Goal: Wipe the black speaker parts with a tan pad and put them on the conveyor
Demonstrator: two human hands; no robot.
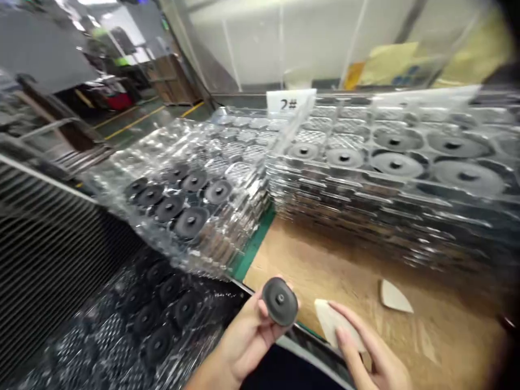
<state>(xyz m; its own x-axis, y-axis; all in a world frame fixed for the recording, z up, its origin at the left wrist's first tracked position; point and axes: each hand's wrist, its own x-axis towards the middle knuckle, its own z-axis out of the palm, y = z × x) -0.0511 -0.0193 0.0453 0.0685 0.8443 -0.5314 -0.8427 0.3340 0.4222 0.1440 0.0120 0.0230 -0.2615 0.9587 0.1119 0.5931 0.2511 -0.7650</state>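
Note:
My left hand [254, 333] holds a dark grey round disc [276, 309] by its edge, its face with a small raised centre turned up toward me. To the right, my right hand [371, 352] pinches a flat off-white pad [331, 322] with a pointed end, between thumb and fingers. The pad is apart from the disc. Both hands are over the front edge of a wooden table. A second off-white pointed piece [394, 297] lies on the wood, right of my right hand.
Clear plastic trays [365, 187] with similar discs are stacked at the back right, and another stack [227, 227] stands left of it. A lower tray [122, 330] with dark discs sits at lower left. A "2#" sign [289, 103] stands behind the wooden tabletop [309, 249].

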